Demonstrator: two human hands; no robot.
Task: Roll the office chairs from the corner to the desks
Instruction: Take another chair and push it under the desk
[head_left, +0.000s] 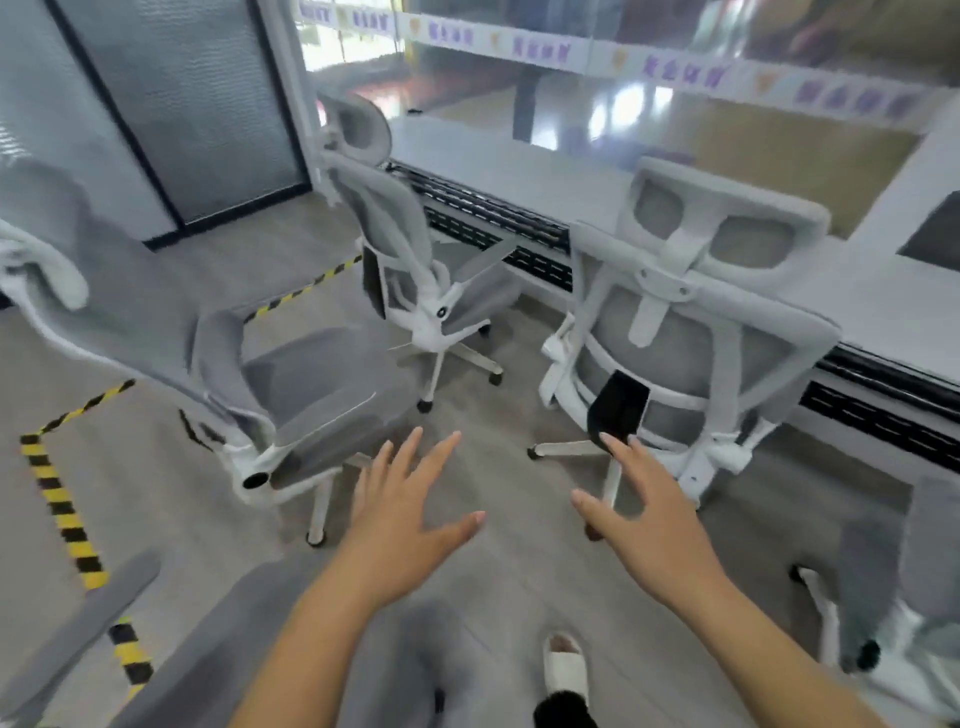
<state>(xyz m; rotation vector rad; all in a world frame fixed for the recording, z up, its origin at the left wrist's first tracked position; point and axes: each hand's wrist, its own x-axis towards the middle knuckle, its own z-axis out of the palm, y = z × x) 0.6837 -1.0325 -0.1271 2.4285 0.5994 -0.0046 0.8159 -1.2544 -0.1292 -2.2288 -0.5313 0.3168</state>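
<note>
Both hands are held out, palms down, over the grey floor (509, 566) in the lower middle of the frame. The left hand (410, 519) is spread with straight fingers and nothing is held in it. The right hand (649, 525) is likewise opened wide and empty. Its fingertips (610, 441) are seen against the lower back of the right chair (691, 338), but contact cannot be told.

Three grey mesh office chairs on white wheeled bases are ranged around the hands. The left chair (301, 384) is tilted across the left of the frame, its seat edge near the left hand. The middle chair (395, 228) is placed at upper centre, close beside the long white desk (519, 166). The right chair is turned with its back to the camera, just beside the desk edge, which runs diagonally from upper centre to the right border.

A wedge of open floor is left between the three bases. Yellow-and-black hazard tape (62, 499) is laid as a cornered line down the left side, with the left chair to its right. Parts of further chairs are cut off at the lower left (78, 623) and lower right (893, 571). A white slipper (566, 665) is seen at bottom centre.
</note>
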